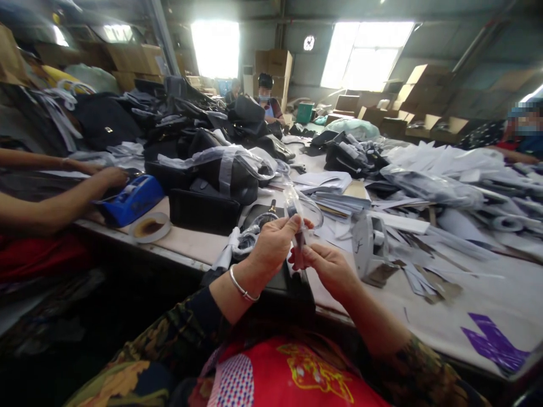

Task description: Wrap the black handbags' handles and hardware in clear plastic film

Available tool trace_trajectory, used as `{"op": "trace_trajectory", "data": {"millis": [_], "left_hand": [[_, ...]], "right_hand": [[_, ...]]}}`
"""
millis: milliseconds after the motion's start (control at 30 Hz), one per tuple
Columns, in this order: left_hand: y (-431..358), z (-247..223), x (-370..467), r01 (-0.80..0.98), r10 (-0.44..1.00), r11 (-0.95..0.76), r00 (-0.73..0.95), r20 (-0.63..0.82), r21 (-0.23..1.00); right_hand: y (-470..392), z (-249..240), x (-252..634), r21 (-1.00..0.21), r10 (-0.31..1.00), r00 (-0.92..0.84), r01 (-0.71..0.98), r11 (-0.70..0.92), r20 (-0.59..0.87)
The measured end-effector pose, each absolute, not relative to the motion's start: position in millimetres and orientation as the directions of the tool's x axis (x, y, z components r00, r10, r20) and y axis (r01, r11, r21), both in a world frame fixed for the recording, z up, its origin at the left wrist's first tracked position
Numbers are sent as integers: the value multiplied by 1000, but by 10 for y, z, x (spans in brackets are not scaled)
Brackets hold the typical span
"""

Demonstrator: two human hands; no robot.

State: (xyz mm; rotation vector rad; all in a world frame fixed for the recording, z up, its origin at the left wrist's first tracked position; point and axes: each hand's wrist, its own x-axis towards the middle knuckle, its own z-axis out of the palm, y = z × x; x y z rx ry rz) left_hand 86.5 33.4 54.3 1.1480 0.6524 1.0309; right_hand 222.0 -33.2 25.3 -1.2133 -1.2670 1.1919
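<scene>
My left hand [275, 236] pinches a strap wrapped in clear plastic [292, 199], its wrapped end standing up above the fingers. Just below and to the right, my right hand [326, 261] has its fingers closed on the lower part of the same strap. Under my hands, at the table edge, lies a black bag [282, 287], partly hidden by my left forearm. A wrapped coil of strap [245, 242] rests beside my left wrist. Behind my hands a black piece with a gold-coloured clasp [272, 208] shows.
Black bags [206, 212] are heaped at left and behind. A white tape dispenser [370, 246], stacked papers [326, 189] and purple plastic [494, 342] lie to the right. At left, a co-worker's hands [106, 176] are by a blue tape dispenser [131, 199] and a tape roll [150, 227].
</scene>
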Motion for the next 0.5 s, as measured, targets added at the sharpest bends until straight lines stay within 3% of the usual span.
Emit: {"op": "trace_trajectory", "data": {"millis": [133,300,400,500], "left_hand": [[266,466,936,-341,881,201,473,-17,918],[187,409,923,-368,860,276,508,-56,888],[202,531,894,-373,828,372,547,-122,850],[288,834,901,-445,867,414,458,-196,794]], "right_hand": [[-264,350,2205,-993,995,20,77,92,94],[-215,415,2115,-997,997,27,27,72,73],[-300,437,2079,-991,997,0,111,76,77],[-493,473,2133,-963,995,-60,253,89,76]]}}
